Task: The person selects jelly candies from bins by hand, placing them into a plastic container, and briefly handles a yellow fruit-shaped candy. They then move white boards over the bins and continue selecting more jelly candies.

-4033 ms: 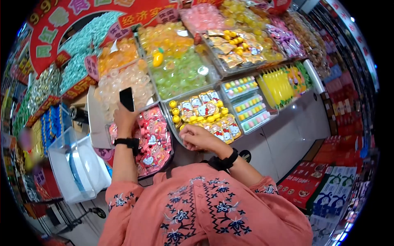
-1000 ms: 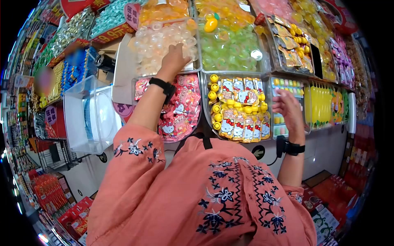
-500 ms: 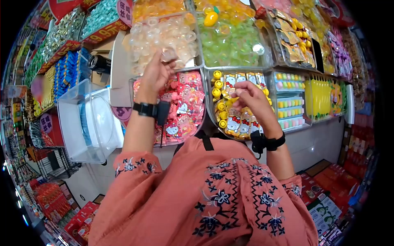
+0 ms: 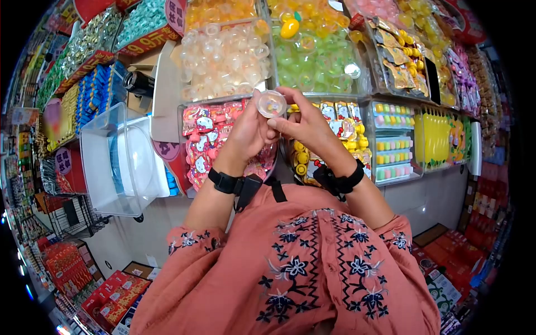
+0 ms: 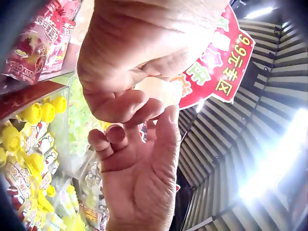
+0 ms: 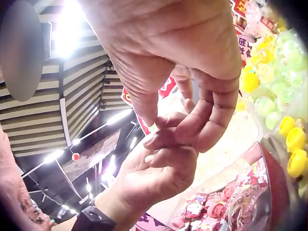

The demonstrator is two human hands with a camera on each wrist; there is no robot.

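Observation:
In the head view a small clear round jelly cup [image 4: 272, 104] is held up in front of the chest, its round lid facing the camera. My left hand [image 4: 251, 131] holds it from the left. From the right my right hand [image 4: 310, 123] pinches its rim between thumb and forefinger. Just beyond lies the tray of similar pale jelly cups [image 4: 223, 64]. Pink cartoon pouches [image 4: 202, 146] lie below the left hand, and yellow-capped pouches [image 4: 349, 131] below the right. Both wrist views show the fingertips meeting, with the cup mostly hidden behind them.
Green jelly cups [image 4: 312, 64] fill the tray at the back. A black phone [image 4: 431, 81] leans by the gold pouches at right. Marshmallow packs [image 4: 393, 139] and a yellow pack [image 4: 435, 137] lie nearer. On the left stand a clear plastic bin [image 4: 106, 190] and a dark bottle [image 4: 138, 84].
The left hand has picked a jelly cup from the pale tray and drawn it toward the body. The right hand has moved left from over the yellow-capped pouches to meet it.

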